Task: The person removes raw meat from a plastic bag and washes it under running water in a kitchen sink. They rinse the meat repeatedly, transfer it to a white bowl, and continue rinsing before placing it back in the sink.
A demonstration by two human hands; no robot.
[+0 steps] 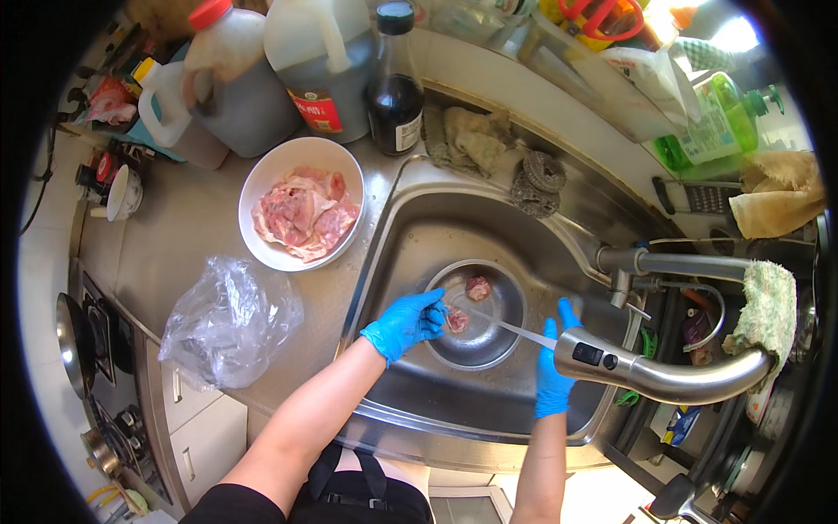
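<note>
My left hand (407,322), in a blue glove, is over the left rim of a round metal bowl (481,357) in the sink. At its curled fingertips is a small piece of raw meat (457,319), apparently pinched there. Another meat piece (478,288) lies in the bowl. A thin stream of water (517,329) runs into the bowl from the pull-out faucet head (589,357). My right hand (553,376), also gloved in blue, is beside and partly behind the faucet head. Its visible fingers are apart, and nothing shows in them.
On the counter, left of the sink (393,262), stand a white bowl (252,239) of raw meat and a crumpled plastic bag (226,327). Large jugs (229,85) and a dark bottle (395,98) line the back. Steel scrubbers (540,183) and a cloth (474,137) rest on the sink ledge.
</note>
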